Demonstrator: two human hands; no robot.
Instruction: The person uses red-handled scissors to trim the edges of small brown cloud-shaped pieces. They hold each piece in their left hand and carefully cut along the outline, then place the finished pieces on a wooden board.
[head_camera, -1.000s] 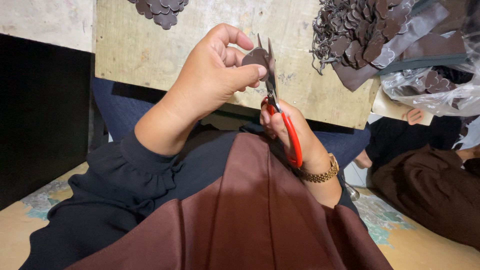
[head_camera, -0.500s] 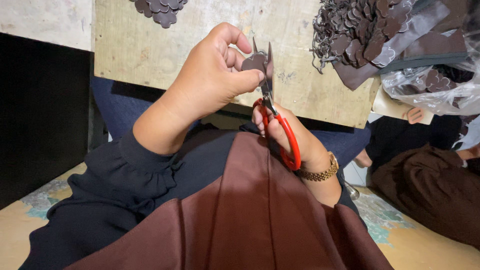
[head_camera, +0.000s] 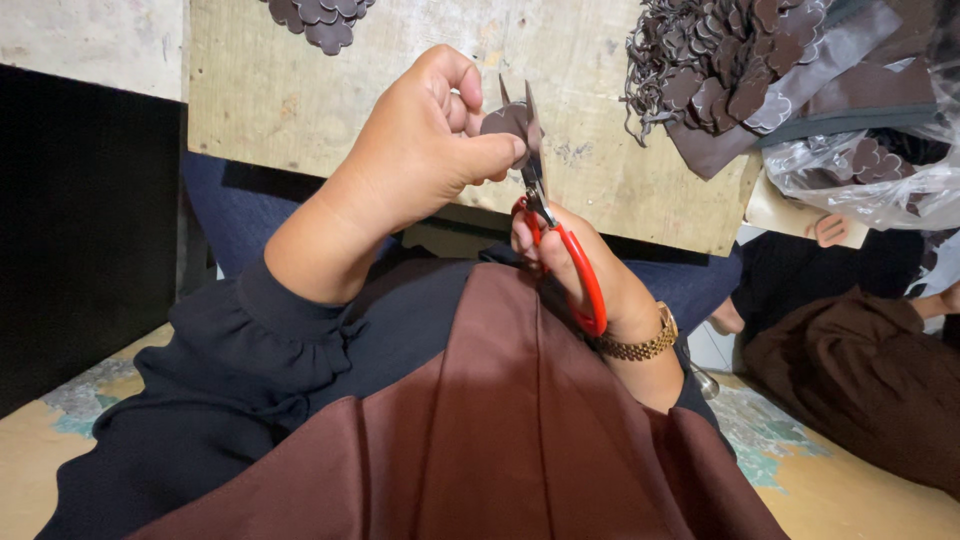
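My left hand (head_camera: 420, 150) pinches a small dark brown cut-out piece (head_camera: 505, 122) between thumb and fingers, held up in front of a low wooden board (head_camera: 300, 90). My right hand (head_camera: 590, 275), with a gold watch band at the wrist, grips red-handled scissors (head_camera: 560, 250). The scissor blades point upward and meet the brown piece at its right edge. Both hands are raised above my lap, which is covered in brown cloth (head_camera: 500, 440).
A heap of brown scalloped cut-outs and scraps (head_camera: 740, 70) lies on the board's right end, with a few more (head_camera: 320, 20) at its top edge. A clear plastic bag (head_camera: 870, 170) sits at the right. Another person's foot (head_camera: 830, 228) shows beyond the board.
The scissors have shifted slightly left and upward along the brown piece, and my left hand has turned the piece a little. The blades look more closed now.
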